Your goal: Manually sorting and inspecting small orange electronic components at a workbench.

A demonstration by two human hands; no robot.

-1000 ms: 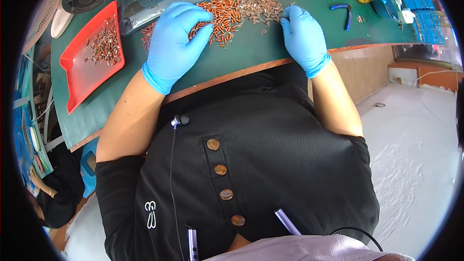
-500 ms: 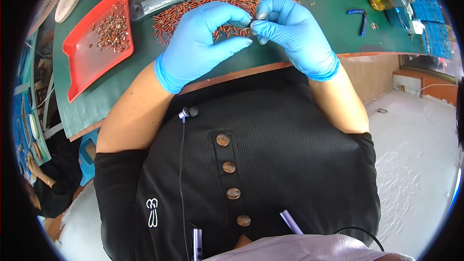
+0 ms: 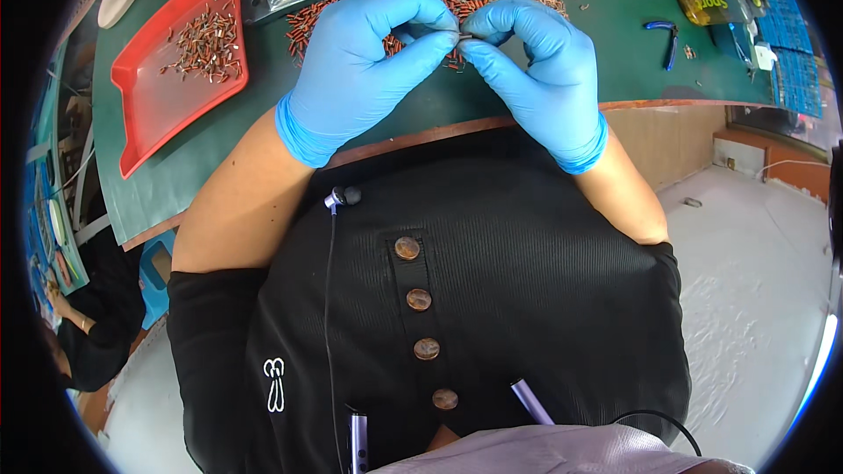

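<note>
Left hand [image 3: 364, 66] and right hand [image 3: 536, 66], both gloved, pinch one small metal part [image 3: 460, 36] together above the green table [image 3: 615, 53], near the red tray [image 3: 158, 105]

There were two blue-gloved hands [image 3: 369, 70] [image 3: 536, 70], one red tray [image 3: 149, 114] at upper left, one blue-handled pliers [image 3: 665, 35] at upper right, and four buttons [image 3: 420, 298].

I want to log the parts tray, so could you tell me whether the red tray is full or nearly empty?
Nearly empty: the red tray holds only a small scatter of small parts at its far end, the rest bare.
</note>
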